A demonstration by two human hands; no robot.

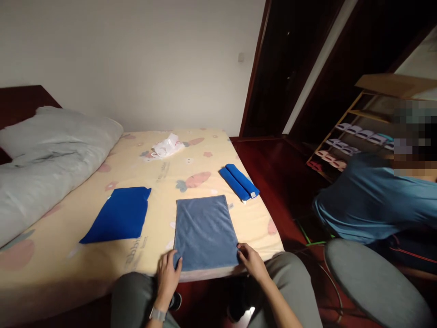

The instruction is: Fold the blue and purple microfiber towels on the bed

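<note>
A grey-blue cloth [206, 232] lies flat and squared on the bed's near edge, with light wrinkles and a small white tag at its right side. At its near left corner is my left hand [168, 272], fingers curled at the border and thumb on the fabric. My right hand [253, 263] pinches the near right corner between thumb and fingers. To the left lies a flat bright blue cloth [121, 215]. Two rolled blue cloths [239, 182] rest side by side near the bed's right edge.
The bed [160, 177] has a yellow carrot-print sheet. A crumpled white plastic bag [167, 146] lies farther back; a grey quilt [54, 159] fills the left. At right are a round grey stool [372, 282], a seated person in a blue shirt [368, 200] and a shoe rack [351, 111].
</note>
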